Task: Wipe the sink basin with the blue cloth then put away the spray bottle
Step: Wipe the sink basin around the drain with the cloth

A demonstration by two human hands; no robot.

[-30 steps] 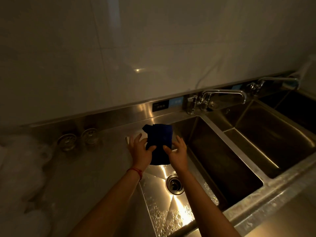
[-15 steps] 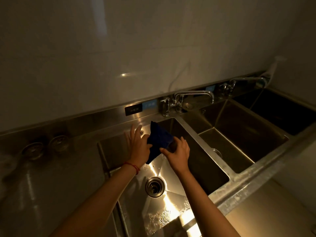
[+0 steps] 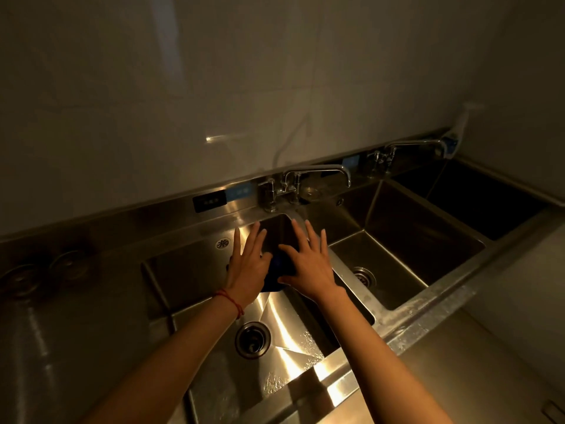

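We are standing over a long steel sink unit point(image 3: 91, 301) that is running along a pale tiled wall point(image 3: 214, 71), and it is holding three basins side by side. The left basin point(image 3: 189, 270) is the one we are working in; its floor is catching bright glare and is carrying water drops near the front rim, with a round drain point(image 3: 252, 339) sitting toward the front. The middle basin point(image 3: 397, 240) is lying just to the right across a narrow divider, showing its own drain point(image 3: 363, 275), and the right basin point(image 3: 477, 197) is sitting in deep shadow at the far right end. A faucet point(image 3: 316, 174) is rising from the back ledge over the divider, and a second faucet point(image 3: 415, 146) is standing further right on the same ledge. At the back right corner, against the wall, a pale spray bottle point(image 3: 463, 117) is standing, too dim for detail. Two round metal fittings point(image 3: 68, 266) are sitting on the flat left end of the unit. Both our arms are reaching into the left basin toward its back right corner. Our left hand point(image 3: 249, 267) and right hand point(image 3: 308, 264) are lying flat with fingers spread wide and straight, pressing on the cloth point(image 3: 275, 276), which is showing only as a dark blue patch between and under the palms. A red string point(image 3: 230, 301) is circling our left wrist.
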